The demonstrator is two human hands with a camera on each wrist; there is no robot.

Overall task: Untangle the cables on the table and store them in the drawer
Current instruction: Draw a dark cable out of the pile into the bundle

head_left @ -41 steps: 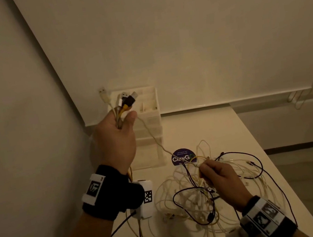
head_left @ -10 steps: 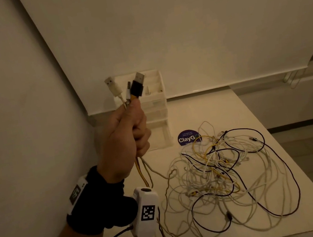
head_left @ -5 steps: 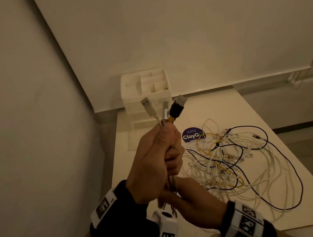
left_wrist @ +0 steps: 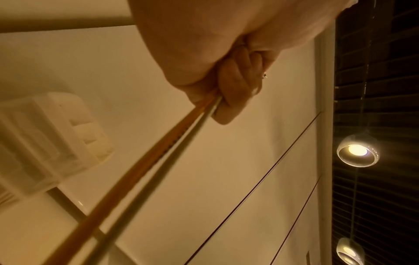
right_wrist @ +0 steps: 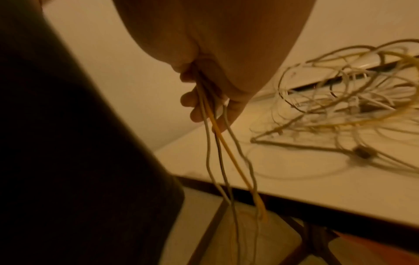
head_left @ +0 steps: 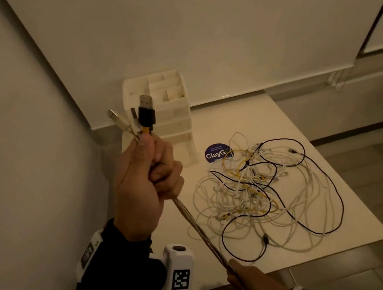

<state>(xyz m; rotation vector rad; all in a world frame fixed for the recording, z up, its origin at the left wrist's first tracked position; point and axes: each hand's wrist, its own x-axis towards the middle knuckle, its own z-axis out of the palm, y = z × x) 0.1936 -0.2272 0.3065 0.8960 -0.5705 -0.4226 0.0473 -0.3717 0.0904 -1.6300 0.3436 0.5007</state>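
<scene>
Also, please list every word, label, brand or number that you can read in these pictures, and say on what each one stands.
"ClayG": on the round dark sticker on the table; a cable covers what follows.
Small print above and below that word: too small to read.
Square black-and-white code marks, no words: on the left wrist camera and both wristbands.
Both wrist views: no text.
</scene>
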